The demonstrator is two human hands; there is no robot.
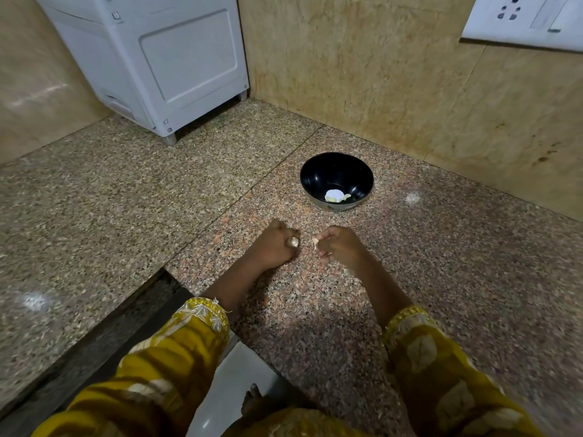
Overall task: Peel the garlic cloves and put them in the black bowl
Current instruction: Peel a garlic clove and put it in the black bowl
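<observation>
A person in yellow patterned sleeves (176, 351) stands at a speckled granite tabletop (126, 200). The left hand (277, 244) curls its fingers round a garlic clove (293, 242). The right hand (340, 246), just beside it, pinches a pale shred of skin (315, 241). Beyond them sits the black bowl (334, 170), holding what look like two peeled cloves (334, 195). The task seems partway done: this clove is not yet bare. A white appliance (176, 64) stands well apart in the corner; nothing lies between hands and bowl.
</observation>
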